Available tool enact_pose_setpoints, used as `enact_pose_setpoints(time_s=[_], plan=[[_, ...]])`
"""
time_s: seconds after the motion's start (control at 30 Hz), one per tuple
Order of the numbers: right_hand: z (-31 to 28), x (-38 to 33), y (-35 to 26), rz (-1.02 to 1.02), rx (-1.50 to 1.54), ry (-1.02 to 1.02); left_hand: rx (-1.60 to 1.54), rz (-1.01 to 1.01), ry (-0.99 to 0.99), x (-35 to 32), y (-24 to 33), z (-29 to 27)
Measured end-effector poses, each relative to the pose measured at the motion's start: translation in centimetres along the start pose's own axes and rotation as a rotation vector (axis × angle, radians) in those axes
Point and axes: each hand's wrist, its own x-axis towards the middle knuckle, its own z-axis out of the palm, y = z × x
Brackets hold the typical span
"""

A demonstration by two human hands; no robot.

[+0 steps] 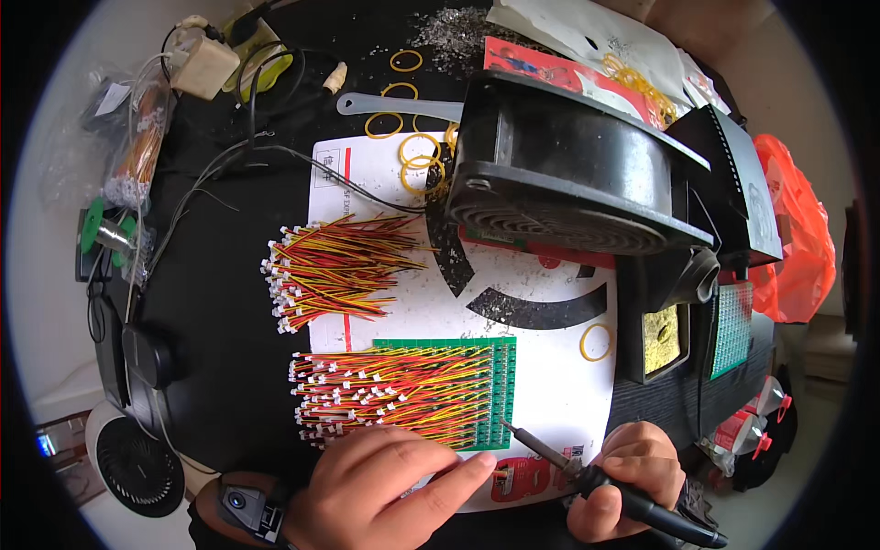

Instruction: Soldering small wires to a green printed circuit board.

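Observation:
My right hand (632,477) is closed around the handle of a soldering iron (550,453). The iron's tip points left, at the near right part of a green circuit board (506,385). Rows of red, yellow and black wires (403,376) with white connectors run left from this board. My left hand (394,486) lies over the board's near edge and the lowest wires. Its thumb and index fingertips come together there; what they pinch is hidden. Beyond the board lies a loose pile of similar connector wires (353,266).
A black fan (568,183) looms over the white sheet (559,367). Right of it are a yellow sponge (662,339) in a holder and another green board (731,330). Rubber bands (596,342) and metal clippings (454,32) lie scattered. A solder spool (112,236) stands far left.

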Motion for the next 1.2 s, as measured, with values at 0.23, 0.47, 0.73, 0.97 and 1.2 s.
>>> enact_pose_setpoints(time_s=[0.23,0.47,0.73,0.97,1.2], plan=[[0.8,1.2,-0.3,-0.041,0.058,-0.015,0.243,0.077,0.03,0.2,0.1,0.4],[0.7,0.4,-0.9,0.019,-0.083,0.078,0.327,0.143,0.006,0.6,0.4,0.8],[0.4,1.5,-1.1,-0.024,0.001,-0.074,0.315,0.126,0.003,0.6,-0.1,1.0],[-0.6,3.5,-1.7,-0.021,0.089,-0.244,0.304,0.108,-0.007,0.7,-0.2,1.2],[-0.8,3.4,-1.6,-0.008,0.07,-0.272,0.264,0.082,-0.031,0.3,-0.6,1.1]])
